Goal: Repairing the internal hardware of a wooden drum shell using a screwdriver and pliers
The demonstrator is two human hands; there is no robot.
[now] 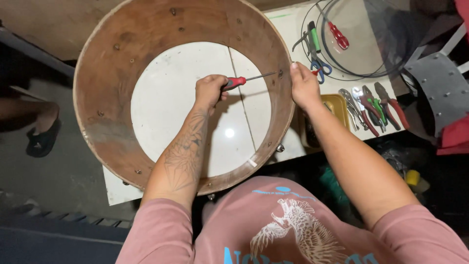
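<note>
Right, the left hand (210,90) is closed around the red-handled screwdriver (235,82), its tip at a screw inside the round brown wooden hoop (105,105) on the white table (115,190). The right hand (304,87) clasps the hoop's outer rim, beside the pliers (373,110).

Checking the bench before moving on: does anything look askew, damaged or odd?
Nothing looks damaged. The wooden hoop sticks out past the white table at its left edge. The left hand holds a red screwdriver to the hoop's inner wall; the right hand steadies the rim.
</note>
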